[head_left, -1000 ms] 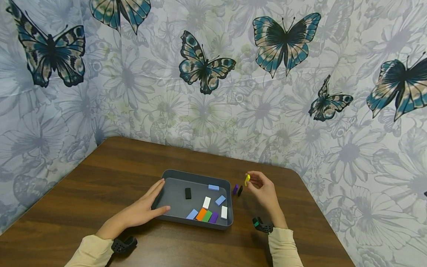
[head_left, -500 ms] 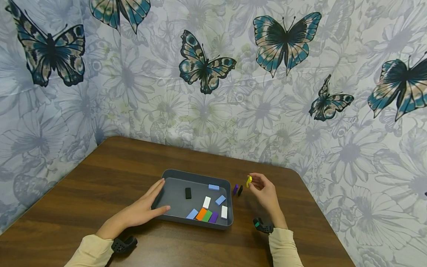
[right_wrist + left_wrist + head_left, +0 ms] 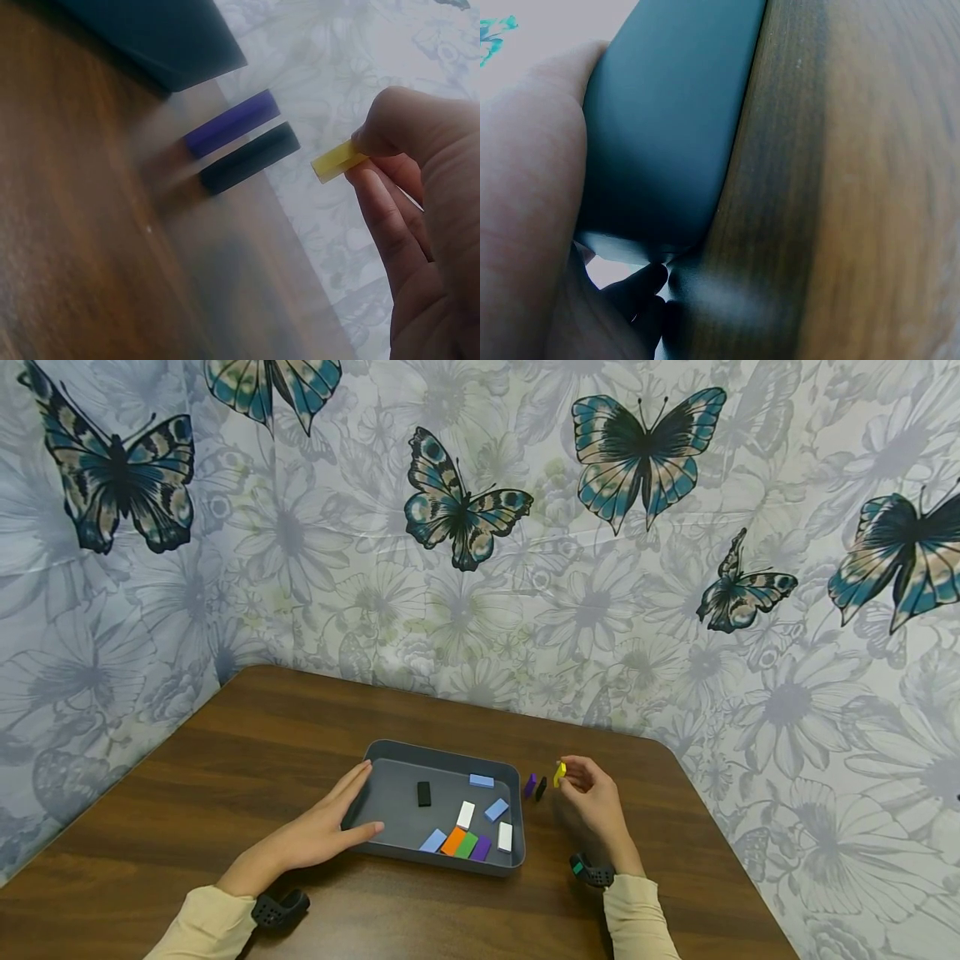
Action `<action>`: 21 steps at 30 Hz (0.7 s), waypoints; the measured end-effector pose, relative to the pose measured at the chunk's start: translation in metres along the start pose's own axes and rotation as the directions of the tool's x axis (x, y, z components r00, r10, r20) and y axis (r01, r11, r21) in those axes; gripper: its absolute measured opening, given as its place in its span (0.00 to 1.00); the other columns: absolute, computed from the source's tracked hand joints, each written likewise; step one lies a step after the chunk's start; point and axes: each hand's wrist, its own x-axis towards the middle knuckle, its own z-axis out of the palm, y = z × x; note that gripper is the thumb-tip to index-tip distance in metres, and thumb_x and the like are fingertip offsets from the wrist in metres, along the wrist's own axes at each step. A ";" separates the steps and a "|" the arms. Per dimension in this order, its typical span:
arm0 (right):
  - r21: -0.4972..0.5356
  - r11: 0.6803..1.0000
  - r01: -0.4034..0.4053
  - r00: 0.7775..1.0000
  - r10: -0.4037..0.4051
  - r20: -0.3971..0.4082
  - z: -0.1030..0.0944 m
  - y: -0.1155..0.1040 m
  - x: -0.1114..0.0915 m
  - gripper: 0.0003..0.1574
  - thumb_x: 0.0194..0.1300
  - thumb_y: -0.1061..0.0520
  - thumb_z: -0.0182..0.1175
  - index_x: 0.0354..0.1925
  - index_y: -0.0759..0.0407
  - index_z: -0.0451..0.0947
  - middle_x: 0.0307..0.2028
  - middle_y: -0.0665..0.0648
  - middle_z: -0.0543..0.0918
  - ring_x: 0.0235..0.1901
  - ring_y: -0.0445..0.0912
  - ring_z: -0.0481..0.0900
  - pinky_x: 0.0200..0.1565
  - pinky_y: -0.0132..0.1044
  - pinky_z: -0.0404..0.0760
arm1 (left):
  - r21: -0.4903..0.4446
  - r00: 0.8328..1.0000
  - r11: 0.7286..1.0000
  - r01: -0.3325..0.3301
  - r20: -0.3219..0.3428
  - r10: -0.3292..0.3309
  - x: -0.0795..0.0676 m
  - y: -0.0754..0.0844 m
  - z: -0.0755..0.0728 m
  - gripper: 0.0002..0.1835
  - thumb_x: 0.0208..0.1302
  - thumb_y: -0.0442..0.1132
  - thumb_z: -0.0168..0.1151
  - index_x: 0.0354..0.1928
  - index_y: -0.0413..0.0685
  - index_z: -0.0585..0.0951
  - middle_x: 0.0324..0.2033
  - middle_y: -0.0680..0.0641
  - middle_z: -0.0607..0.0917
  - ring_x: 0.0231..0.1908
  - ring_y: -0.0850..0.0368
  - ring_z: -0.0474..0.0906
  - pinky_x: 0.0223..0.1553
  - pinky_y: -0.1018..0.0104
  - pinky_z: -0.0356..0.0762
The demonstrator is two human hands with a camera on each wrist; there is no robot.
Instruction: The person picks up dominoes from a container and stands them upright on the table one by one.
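One purple block [image 3: 234, 124] and one black block [image 3: 251, 158] stand upright on the table [image 3: 330, 714], just beside the right edge of the tray [image 3: 393, 802]. Near them the right hand [image 3: 596, 799] pinches a yellow block [image 3: 334, 161], raised off the table. The left hand [image 3: 318, 837], fingers extended, thumb spread, touches the tray's left edge.

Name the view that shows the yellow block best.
The right wrist view, where the yellow block appears largest, pinched by the right hand. The head view shows it small; the left wrist, not at all.
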 end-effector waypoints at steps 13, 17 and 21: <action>-0.023 0.998 -0.057 0.998 0.057 0.004 0.006 0.017 -0.003 0.20 0.66 0.72 0.66 0.56 0.68 0.80 0.53 0.68 0.86 0.50 0.59 0.86 0.49 0.25 0.81 | 0.001 1.000 1.000 -0.007 -0.010 0.007 0.000 0.000 0.000 0.53 0.73 0.61 0.60 0.83 0.41 0.44 0.82 0.38 0.41 0.80 0.32 0.42 0.70 0.29 0.57; -0.023 0.999 -0.042 0.999 0.043 0.012 0.007 0.027 -0.004 0.19 0.66 0.70 0.67 0.55 0.64 0.82 0.52 0.65 0.87 0.49 0.57 0.87 0.49 0.28 0.82 | -0.001 1.000 1.000 -0.003 -0.009 0.003 0.000 0.000 0.000 0.53 0.73 0.61 0.60 0.83 0.42 0.43 0.82 0.38 0.41 0.80 0.33 0.42 0.70 0.29 0.56; -0.026 0.999 -0.036 0.999 0.036 0.018 0.008 0.030 -0.004 0.19 0.64 0.71 0.68 0.54 0.64 0.82 0.51 0.64 0.87 0.48 0.56 0.87 0.49 0.28 0.83 | -0.003 1.000 1.000 -0.003 -0.004 0.003 0.001 0.000 0.000 0.53 0.73 0.62 0.60 0.83 0.43 0.43 0.82 0.38 0.41 0.80 0.32 0.42 0.70 0.28 0.56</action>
